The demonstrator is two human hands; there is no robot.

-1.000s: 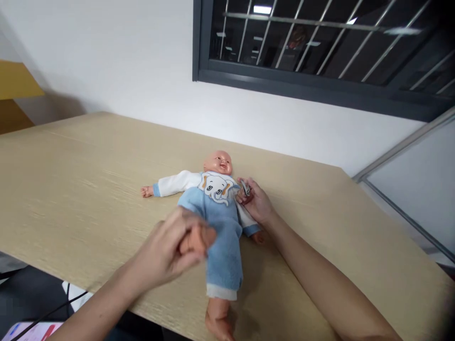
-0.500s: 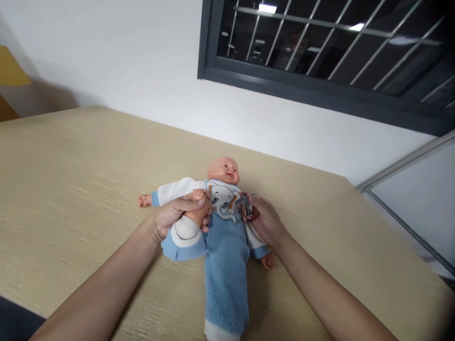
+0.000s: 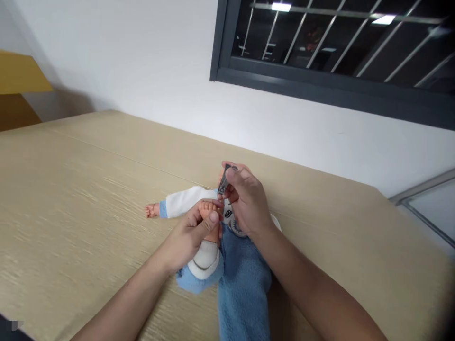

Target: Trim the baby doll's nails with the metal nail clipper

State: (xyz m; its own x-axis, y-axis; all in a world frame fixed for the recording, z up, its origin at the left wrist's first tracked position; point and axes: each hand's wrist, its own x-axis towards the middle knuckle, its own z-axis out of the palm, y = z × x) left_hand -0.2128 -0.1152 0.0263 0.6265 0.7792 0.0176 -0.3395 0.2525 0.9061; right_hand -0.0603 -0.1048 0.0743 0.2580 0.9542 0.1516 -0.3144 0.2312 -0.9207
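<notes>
A baby doll (image 3: 243, 289) in a blue and white outfit lies on its back on the table. My left hand (image 3: 194, 232) grips the doll's raised foot (image 3: 210, 222), thumb across the sole and toes pointing up. Between the thumb and fingers of my right hand (image 3: 249, 199) is a silver nail clipper (image 3: 224, 182), its lower end just above the toes. Whether it touches them I cannot tell. My right hand covers most of the doll's head and the elephant picture on its chest. One doll arm (image 3: 185, 202) stretches out to the left.
The wooden table (image 3: 88, 189) reaches back to a white wall (image 3: 152, 71). A barred, dark-framed window (image 3: 320, 52) is at upper right. Something yellow (image 3: 24, 73) stands at the far left, and a metal rail (image 3: 423, 187) runs beside the table's right edge.
My right hand has brought the nail clipper left and up, from beside the doll's chest to the foot. My left hand still holds the foot, its thumb now on the sole. The view has shifted slightly.
</notes>
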